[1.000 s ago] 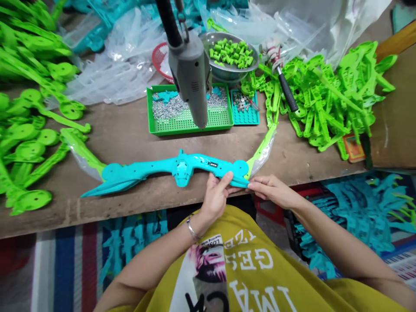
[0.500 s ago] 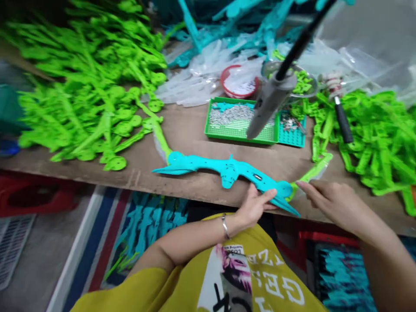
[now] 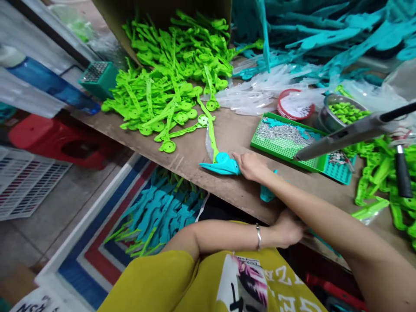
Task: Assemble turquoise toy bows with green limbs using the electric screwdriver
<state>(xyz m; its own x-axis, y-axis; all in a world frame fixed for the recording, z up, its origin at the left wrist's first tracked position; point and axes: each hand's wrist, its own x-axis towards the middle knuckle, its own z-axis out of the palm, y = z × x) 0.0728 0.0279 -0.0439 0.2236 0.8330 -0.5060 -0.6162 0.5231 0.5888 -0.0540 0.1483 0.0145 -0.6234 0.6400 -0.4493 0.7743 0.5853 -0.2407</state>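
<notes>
A turquoise bow-shaped plastic part (image 3: 221, 167) lies along the front of the table, with a green arm (image 3: 212, 141) joined at its left end. My right hand (image 3: 249, 167) reaches across and is closed on the part just right of that joint. Its forearm covers much of the part's middle and right side. My left hand (image 3: 289, 229), below a silver bracelet, is curled under the right forearm at the part's right half. Most of its fingers are hidden. Beyond the forearm shows another green arm (image 3: 370, 210).
Green arms are heaped (image 3: 169, 95) at the back left. A green tray (image 3: 289, 151) of small metal pieces, a red basket (image 3: 282, 106) and a metal bowl (image 3: 325, 117) stand behind. A grey screwdriver (image 3: 338, 138) hangs over the tray. A black-handled hammer (image 3: 403, 171) is at right.
The view has swung left. My right hand has moved from the part's right-end joint across to its left end. My left hand stays by the right half, now partly covered.
</notes>
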